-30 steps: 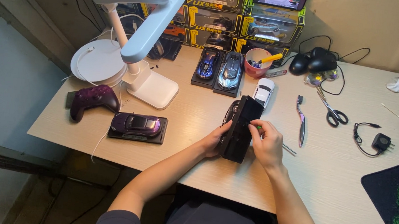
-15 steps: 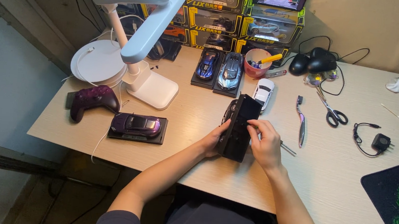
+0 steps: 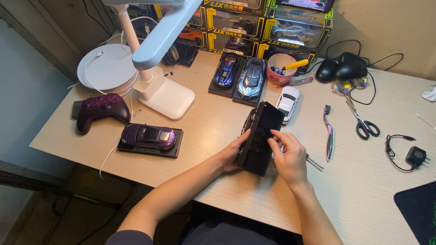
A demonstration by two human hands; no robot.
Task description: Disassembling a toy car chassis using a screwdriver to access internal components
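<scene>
Both hands grasp a black display base tipped on edge over the middle of the worktop.

The black display base (image 3: 259, 137) stands tilted, its dark underside facing the camera; a model car seems fixed behind it, mostly hidden. The left hand (image 3: 233, 154) grips its left edge, largely covered by the base. The right hand (image 3: 290, 160) presses fingers on its right edge; a thin metal tool (image 3: 313, 161) pokes out beneath that hand, its grip unclear. Just behind sits a white model car (image 3: 287, 103); a purple model car (image 3: 150, 136) lies well apart to the left. The green-patterned mouse pad (image 3: 434, 221) is cut off at the right.
</scene>
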